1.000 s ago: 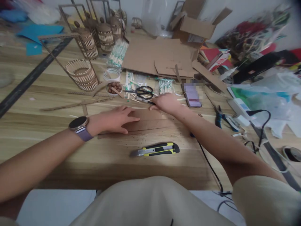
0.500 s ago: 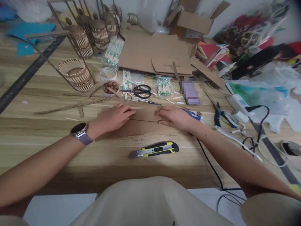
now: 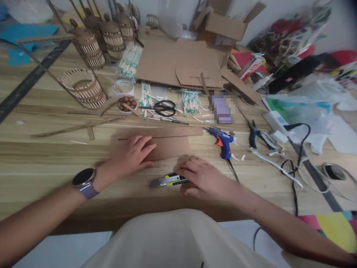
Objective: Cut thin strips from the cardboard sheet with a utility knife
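Observation:
My left hand (image 3: 135, 154) lies with fingers spread over a piece of brown cardboard (image 3: 173, 146). A narrower cardboard strip (image 3: 178, 131) runs along the far side of that piece, just beyond my fingertips. Closer to me, my right hand (image 3: 199, 176) curls its fingers over the handle of a yellow and black utility knife (image 3: 170, 180). The knife lies on the table with its blade end pointing left, and my fingers hide the rear of its handle. Small brown crumbs are scattered between the cardboard and the knife.
A blue glue gun (image 3: 223, 141) lies right of the strip, its cord trailing toward me. Beyond are black scissors (image 3: 164, 108), pliers (image 3: 260, 136), a bowl of brown beads (image 3: 126, 104) and bagged sticks (image 3: 191, 101). A stick basket (image 3: 83, 87) stands left; large cardboard sheets (image 3: 158, 61) lie behind.
My right hand has left the cardboard and come toward me onto the utility knife. My left hand has shifted slightly left and nearer, fingers spreading. The strip and glue gun are now uncovered.

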{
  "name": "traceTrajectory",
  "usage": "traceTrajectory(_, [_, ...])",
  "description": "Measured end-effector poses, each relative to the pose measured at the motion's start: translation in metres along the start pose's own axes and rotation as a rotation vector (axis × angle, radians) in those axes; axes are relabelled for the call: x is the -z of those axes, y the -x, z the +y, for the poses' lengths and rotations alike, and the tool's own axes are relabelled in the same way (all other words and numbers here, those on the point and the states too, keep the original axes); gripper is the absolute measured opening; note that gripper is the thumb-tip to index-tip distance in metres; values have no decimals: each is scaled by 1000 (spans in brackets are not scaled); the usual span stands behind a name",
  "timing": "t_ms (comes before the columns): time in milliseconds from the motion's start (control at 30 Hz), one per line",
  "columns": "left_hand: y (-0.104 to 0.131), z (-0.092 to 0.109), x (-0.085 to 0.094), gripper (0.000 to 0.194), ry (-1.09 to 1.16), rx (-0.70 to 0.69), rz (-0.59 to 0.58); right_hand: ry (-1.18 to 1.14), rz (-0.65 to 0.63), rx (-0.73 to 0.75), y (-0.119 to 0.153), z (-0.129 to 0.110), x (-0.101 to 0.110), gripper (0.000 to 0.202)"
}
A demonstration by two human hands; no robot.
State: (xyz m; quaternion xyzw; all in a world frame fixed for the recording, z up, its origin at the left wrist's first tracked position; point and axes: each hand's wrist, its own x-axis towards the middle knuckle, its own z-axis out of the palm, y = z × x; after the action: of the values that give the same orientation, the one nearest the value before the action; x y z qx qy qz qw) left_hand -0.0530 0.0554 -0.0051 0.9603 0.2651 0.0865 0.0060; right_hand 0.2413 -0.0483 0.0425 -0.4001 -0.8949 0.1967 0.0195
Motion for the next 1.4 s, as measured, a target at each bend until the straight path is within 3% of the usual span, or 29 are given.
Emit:
traceTrajectory(167, [-3, -6, -7, 68, 19, 40, -3, -160, 55, -152, 5, -8, -15, 37])
traceTrajectory(300, [-2, -5, -5, 71, 7, 103, -44, -325, 144, -389, 15, 3, 0, 15])
traceTrajectory(433, [-1, -3, -5, 72, 33, 129, -50, -352, 159, -516, 15, 17, 15, 14])
traceTrajectory(600, [-3, -6, -8, 72, 98, 157, -72, -385, 168, -518, -2, 36, 23, 25])
traceTrajectory(800, [-7, -15, -11, 81, 163, 169, -104, -715, 63, -455, -23, 57, 31, 27])
traceTrajectory(1000, [-1, -22, -11, 80, 197, 119, -77, -635, 175, -510, -33, 74, 38, 27])
traceTrajectory(1100, [3, -19, -9, 81, 194, 100, -114, -798, 174, -493, -29, 71, 39, 36])
traceTrajectory(1267, [6, -12, -9, 83, 169, 64, -144, -1108, 38, -487, -22, 48, 32, 60])
traceTrajectory(1400, [7, -12, -11, 83, 172, 67, -152, -1178, 23, -538, -20, 33, 25, 45])
